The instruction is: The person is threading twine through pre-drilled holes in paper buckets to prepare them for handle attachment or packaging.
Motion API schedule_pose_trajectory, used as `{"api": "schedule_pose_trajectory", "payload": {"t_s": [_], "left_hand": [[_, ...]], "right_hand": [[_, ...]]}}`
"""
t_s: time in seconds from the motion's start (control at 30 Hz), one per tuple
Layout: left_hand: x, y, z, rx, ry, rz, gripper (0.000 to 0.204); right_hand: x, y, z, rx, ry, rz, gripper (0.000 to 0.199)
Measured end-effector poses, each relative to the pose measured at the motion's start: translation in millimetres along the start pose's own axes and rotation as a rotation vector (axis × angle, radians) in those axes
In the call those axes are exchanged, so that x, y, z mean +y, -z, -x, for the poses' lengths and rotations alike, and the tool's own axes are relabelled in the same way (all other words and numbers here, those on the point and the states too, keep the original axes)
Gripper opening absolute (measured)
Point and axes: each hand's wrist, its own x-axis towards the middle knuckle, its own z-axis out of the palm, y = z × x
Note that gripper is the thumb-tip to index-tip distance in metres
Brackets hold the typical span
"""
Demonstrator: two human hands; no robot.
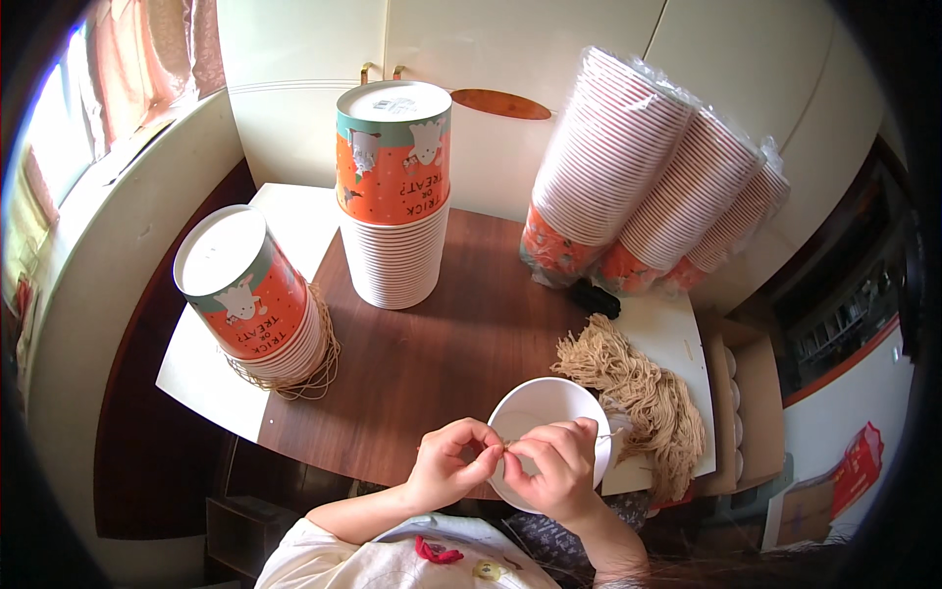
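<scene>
A white paper bucket [535, 398] stands at the table's near edge, its open mouth up. Over its mouth my left hand [456, 463] and my right hand [557, 469] meet, thumbs and fingertips pinched together. Between the fingertips is a small bit of beige cord [505, 446]; most of it is hidden by the fingers. A short cord end [613, 434] sticks out at the bucket's right side. Right of the bucket lies a thick bundle of loose beige cords [638, 398], hanging over the near table edge.
An upside-down stack of orange printed buckets [394, 177] stands at the back of the brown table [471, 265]. A shorter stack [255, 304] at left has looped cords [324, 363] round its base. Plastic-wrapped bucket stacks [628, 147] lean at back right; a cardboard box [756, 393] is beside the table.
</scene>
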Motion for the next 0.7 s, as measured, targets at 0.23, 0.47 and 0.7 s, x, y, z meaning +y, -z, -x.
{"api": "schedule_pose_trajectory", "payload": {"t_s": [0.23, 0.47, 0.7], "left_hand": [[0.1, 0.6, -0.7, -0.001, -0.078, -0.09, 0.007], [4.6, 2.6, -4.1, -0.016, -0.193, -0.184, 0.006], [0.4, -4.2, -1.9, 0.06, -0.217, -0.076, 0.011]], "right_hand": [[-0.3, 0.1, 0.8, -0.016, 0.016, 0.029, 0.021], [-1.6, 5.6, -3.3, -0.072, -0.167, -0.199, 0.021], [2.3, 4.8, -0.8, -0.075, -0.155, -0.223, 0.019]]}}
